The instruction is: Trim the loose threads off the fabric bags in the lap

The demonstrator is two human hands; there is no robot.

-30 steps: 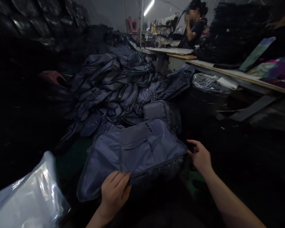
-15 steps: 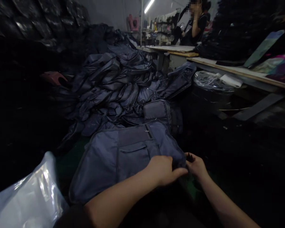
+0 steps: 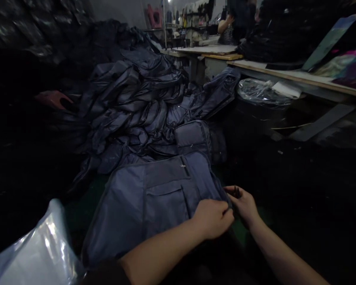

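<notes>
A dark blue-grey fabric bag (image 3: 166, 202) lies opened out in front of me, its inner panels, a slip pocket and a short zip with a metal pull facing up. My left hand (image 3: 215, 217) is closed on the bag's right edge, fingers curled over the rim. Just beyond it, my right hand (image 3: 245, 204) has its thumb and fingertips at the same edge. A small dark pointed tool (image 3: 236, 192) shows between the right fingers; its exact kind is too dark to make out. Part of the bag's near side is hidden under my left forearm.
Behind the bag rises a large heap of similar dark bags (image 3: 130, 91). Clear plastic (image 3: 32, 253) sits at lower left, and a pink plastic item (image 3: 55, 99) at left. A worktable (image 3: 299, 77) runs along the right, with a person (image 3: 228, 29) at the back.
My left thumb, stretched out before, is now drawn in, with the hand closed on the edge. The right hand stays at the edge. The view has shifted slightly to the right and down.
</notes>
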